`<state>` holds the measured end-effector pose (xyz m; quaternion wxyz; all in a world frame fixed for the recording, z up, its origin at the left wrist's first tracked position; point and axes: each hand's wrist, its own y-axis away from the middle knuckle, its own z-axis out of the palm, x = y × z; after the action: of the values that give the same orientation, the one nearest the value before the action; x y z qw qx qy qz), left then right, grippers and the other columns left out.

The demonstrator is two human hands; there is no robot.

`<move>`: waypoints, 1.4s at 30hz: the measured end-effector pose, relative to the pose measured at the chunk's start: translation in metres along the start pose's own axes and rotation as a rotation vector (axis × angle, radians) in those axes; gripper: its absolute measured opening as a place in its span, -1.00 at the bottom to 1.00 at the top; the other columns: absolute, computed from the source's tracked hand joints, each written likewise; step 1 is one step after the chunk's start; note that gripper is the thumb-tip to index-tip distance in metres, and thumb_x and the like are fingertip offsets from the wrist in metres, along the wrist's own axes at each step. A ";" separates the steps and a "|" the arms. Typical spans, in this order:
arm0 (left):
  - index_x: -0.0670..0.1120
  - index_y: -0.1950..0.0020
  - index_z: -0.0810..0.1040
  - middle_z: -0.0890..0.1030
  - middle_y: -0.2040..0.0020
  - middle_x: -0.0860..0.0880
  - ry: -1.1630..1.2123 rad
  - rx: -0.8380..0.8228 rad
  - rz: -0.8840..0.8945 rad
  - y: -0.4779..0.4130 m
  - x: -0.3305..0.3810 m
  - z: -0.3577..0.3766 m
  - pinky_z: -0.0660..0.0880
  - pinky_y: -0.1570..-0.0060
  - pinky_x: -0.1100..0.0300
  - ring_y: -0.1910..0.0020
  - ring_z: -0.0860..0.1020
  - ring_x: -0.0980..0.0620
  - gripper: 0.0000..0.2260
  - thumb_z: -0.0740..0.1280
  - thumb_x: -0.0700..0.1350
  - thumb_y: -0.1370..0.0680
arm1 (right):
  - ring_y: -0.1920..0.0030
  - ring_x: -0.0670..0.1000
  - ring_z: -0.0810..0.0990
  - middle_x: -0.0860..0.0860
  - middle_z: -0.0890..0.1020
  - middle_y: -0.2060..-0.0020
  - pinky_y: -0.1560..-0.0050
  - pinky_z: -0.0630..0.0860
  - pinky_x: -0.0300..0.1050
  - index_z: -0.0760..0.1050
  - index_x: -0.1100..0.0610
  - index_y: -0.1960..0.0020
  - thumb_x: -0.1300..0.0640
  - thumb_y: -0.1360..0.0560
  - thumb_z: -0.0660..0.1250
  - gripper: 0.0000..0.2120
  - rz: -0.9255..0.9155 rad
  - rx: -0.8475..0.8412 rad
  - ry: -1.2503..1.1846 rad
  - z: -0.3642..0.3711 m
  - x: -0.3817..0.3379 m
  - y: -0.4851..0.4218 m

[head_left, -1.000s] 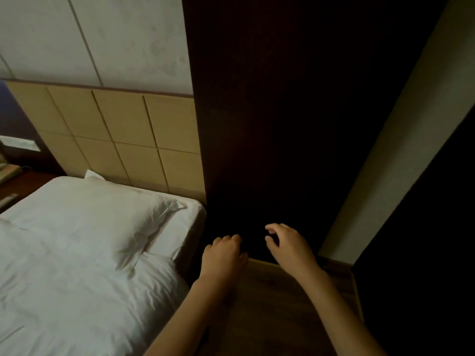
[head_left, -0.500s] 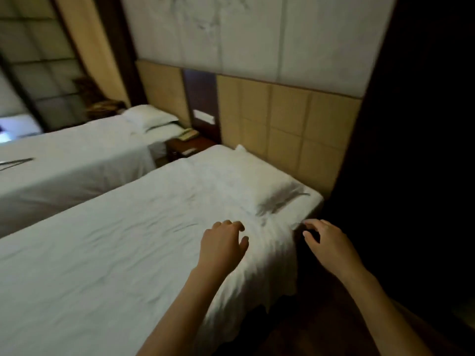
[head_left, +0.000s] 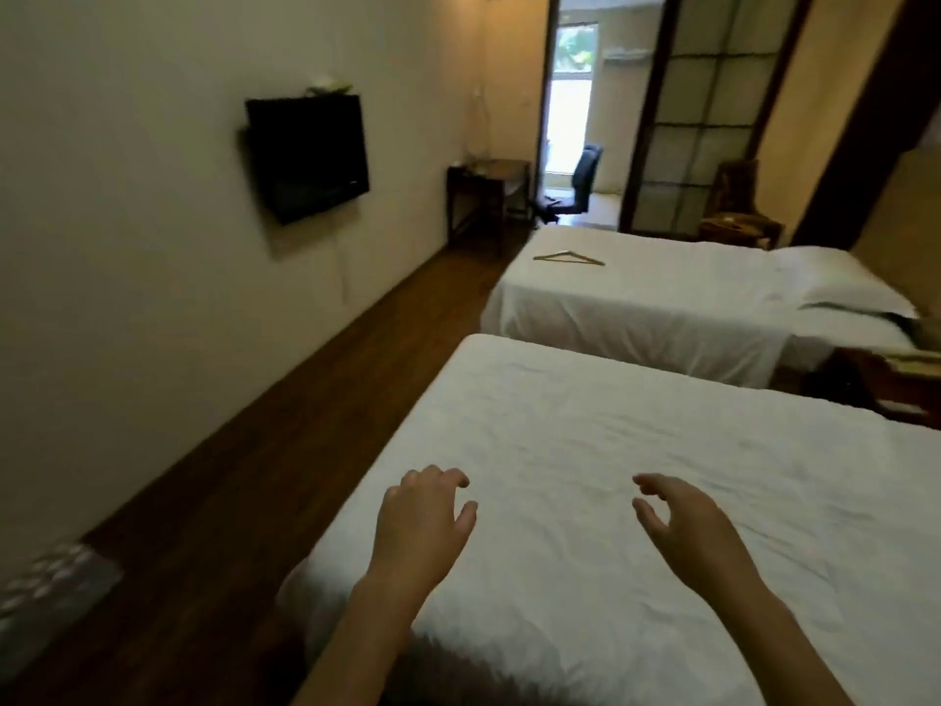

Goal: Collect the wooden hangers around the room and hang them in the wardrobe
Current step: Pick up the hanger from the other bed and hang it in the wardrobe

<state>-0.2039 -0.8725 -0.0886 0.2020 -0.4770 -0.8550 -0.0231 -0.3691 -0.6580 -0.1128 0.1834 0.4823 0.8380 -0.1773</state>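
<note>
Hanger: one wooden hanger [head_left: 569, 257] lies flat on the far bed [head_left: 662, 298], well away from you
Your hands: left hand [head_left: 422, 522] and right hand [head_left: 682, 527] empty, fingers loosely spread
Handling: likely light, stiff; grip its shoulder bar

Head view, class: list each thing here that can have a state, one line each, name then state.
Left hand: open, empty.
Right hand: open, empty.
Wooden hanger: lying flat on the far bed, not collected.
Television: screen dark.
Near bed: made, nothing on it.
</note>
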 end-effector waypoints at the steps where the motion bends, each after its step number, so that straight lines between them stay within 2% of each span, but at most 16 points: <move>1: 0.11 -0.34 0.45 0.52 -0.31 0.10 -0.007 0.027 -0.081 0.005 -0.022 -0.010 0.40 -0.23 0.25 -0.24 0.48 0.11 -0.65 0.19 0.13 -0.58 | -0.17 -0.03 0.54 -0.04 0.60 -0.15 -0.04 0.46 -0.16 0.48 0.03 -0.29 0.01 -0.55 0.26 -0.67 -0.081 -0.035 -0.005 0.016 -0.025 -0.016; 5: 0.09 -0.36 0.42 0.49 -0.31 0.08 -0.013 0.127 -0.411 0.034 -0.099 -0.049 0.43 -0.21 0.22 -0.26 0.44 0.10 -0.66 0.21 0.08 -0.59 | -0.18 0.01 0.55 0.00 0.61 -0.16 -0.06 0.46 -0.12 0.48 0.06 -0.30 0.03 -0.55 0.27 -0.66 -0.396 -0.169 -0.030 0.076 -0.138 -0.067; 8: 0.10 -0.34 0.41 0.48 -0.28 0.09 0.009 0.150 -0.639 0.076 -0.148 -0.068 0.43 -0.16 0.21 -0.24 0.44 0.11 -0.67 0.25 0.06 -0.57 | -0.19 0.04 0.55 0.04 0.60 -0.19 -0.12 0.47 -0.10 0.46 0.10 -0.32 0.05 -0.55 0.28 -0.65 -0.611 -0.318 -0.070 0.129 -0.218 -0.064; 13: 0.13 -0.34 0.41 0.52 -0.23 0.13 0.112 0.144 -0.935 0.149 -0.215 -0.084 0.50 -0.09 0.25 -0.18 0.50 0.17 -0.65 0.30 0.03 -0.55 | -0.15 -0.02 0.53 0.02 0.54 -0.22 -0.01 0.38 -0.28 0.49 0.04 -0.29 0.04 -0.53 0.32 -0.66 -0.934 -0.623 -0.090 0.220 -0.311 -0.010; 15: 0.12 -0.33 0.42 0.54 -0.22 0.12 0.121 0.149 -1.020 0.166 -0.246 -0.090 0.48 -0.03 0.29 -0.16 0.51 0.17 -0.66 0.30 0.04 -0.55 | -0.15 -0.04 0.52 -0.01 0.53 -0.22 -0.02 0.36 -0.31 0.48 0.03 -0.29 0.05 -0.52 0.33 -0.65 -1.023 -0.701 -0.091 0.250 -0.347 0.003; 19: 0.09 -0.31 0.45 0.54 -0.22 0.10 0.104 0.187 -1.128 0.175 -0.324 -0.106 0.45 0.02 0.29 -0.15 0.52 0.14 -0.68 0.30 0.04 -0.56 | -0.06 -0.05 0.57 0.01 0.59 -0.14 -0.01 0.48 -0.25 0.47 0.05 -0.29 0.06 -0.53 0.30 -0.67 -1.091 -0.784 -0.064 0.308 -0.426 0.012; 25: 0.07 -0.32 0.45 0.55 -0.22 0.07 0.052 0.123 -1.024 0.130 -0.460 -0.154 0.50 -0.06 0.19 -0.16 0.52 0.11 -0.66 0.30 0.04 -0.55 | -0.06 -0.04 0.57 0.01 0.59 -0.15 -0.01 0.52 -0.21 0.46 0.07 -0.30 0.03 -0.55 0.26 -0.66 -1.008 -0.726 -0.069 0.372 -0.531 0.007; 28: 0.05 -0.32 0.45 0.55 -0.23 0.06 0.055 0.087 -0.926 0.097 -0.516 -0.175 0.47 -0.03 0.22 -0.17 0.53 0.10 -0.66 0.30 0.02 -0.55 | -0.09 -0.07 0.55 -0.01 0.56 -0.18 -0.02 0.46 -0.28 0.43 0.05 -0.33 0.03 -0.55 0.25 -0.64 -0.933 -0.689 -0.064 0.390 -0.573 -0.004; 31: 0.05 -0.32 0.45 0.54 -0.23 0.06 0.094 0.052 -0.845 0.064 -0.556 -0.183 0.46 -0.05 0.24 -0.17 0.52 0.12 -0.66 0.31 0.02 -0.55 | -0.10 -0.07 0.54 -0.02 0.55 -0.19 -0.07 0.50 -0.23 0.41 0.04 -0.34 0.01 -0.56 0.23 -0.64 -0.850 -0.681 -0.043 0.404 -0.601 -0.020; 37: 0.05 -0.33 0.45 0.54 -0.24 0.06 0.103 -0.060 -0.666 -0.030 -0.634 -0.188 0.53 -0.11 0.22 -0.16 0.53 0.13 -0.66 0.29 0.03 -0.56 | -0.13 -0.10 0.53 -0.05 0.54 -0.19 -0.11 0.51 -0.20 0.42 0.01 -0.32 0.00 -0.57 0.22 -0.67 -0.743 -0.594 0.010 0.442 -0.652 -0.080; 42: 0.07 -0.34 0.43 0.54 -0.23 0.08 0.047 -0.085 -0.528 -0.148 -0.695 -0.197 0.52 -0.08 0.24 -0.14 0.53 0.13 -0.65 0.28 0.07 -0.56 | -0.14 -0.11 0.54 -0.08 0.55 -0.19 -0.13 0.54 -0.15 0.45 -0.01 -0.31 -0.01 -0.57 0.21 -0.67 -0.678 -0.515 -0.003 0.479 -0.702 -0.167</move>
<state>0.0595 -1.5598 -0.1407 0.1883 -0.2451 -0.9432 -0.1220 -0.1217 -1.4859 -0.1734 0.2305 0.1175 0.9659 -0.0134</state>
